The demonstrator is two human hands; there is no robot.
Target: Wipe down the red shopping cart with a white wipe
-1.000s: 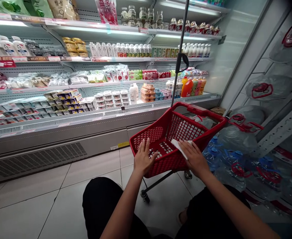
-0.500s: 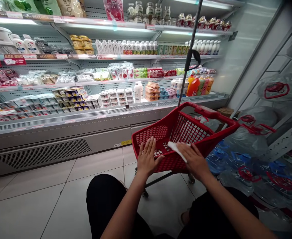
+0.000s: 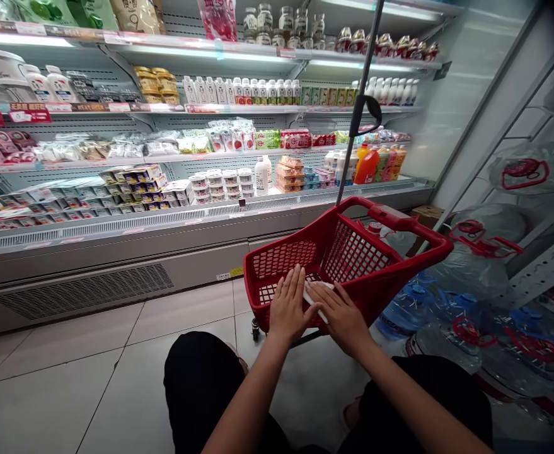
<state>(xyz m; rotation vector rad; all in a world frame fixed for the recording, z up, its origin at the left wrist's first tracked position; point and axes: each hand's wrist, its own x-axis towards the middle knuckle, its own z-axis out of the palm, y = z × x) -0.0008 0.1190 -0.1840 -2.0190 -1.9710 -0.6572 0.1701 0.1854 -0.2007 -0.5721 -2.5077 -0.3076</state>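
Red latticed cart (image 3: 379, 277) stands under a flat, unclenched left grip (image 3: 290, 310) and a right grip (image 3: 345, 316) clasping white cloth (image 3: 308, 294).

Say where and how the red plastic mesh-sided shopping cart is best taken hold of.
Probably by its thick red handlebar, from above, palm down: the bar crosses the raised end of the cart, with an open gap between it and the mesh panel.

Shelf lights (image 3: 182, 52) glare above a dimmer floor (image 3: 45, 403).
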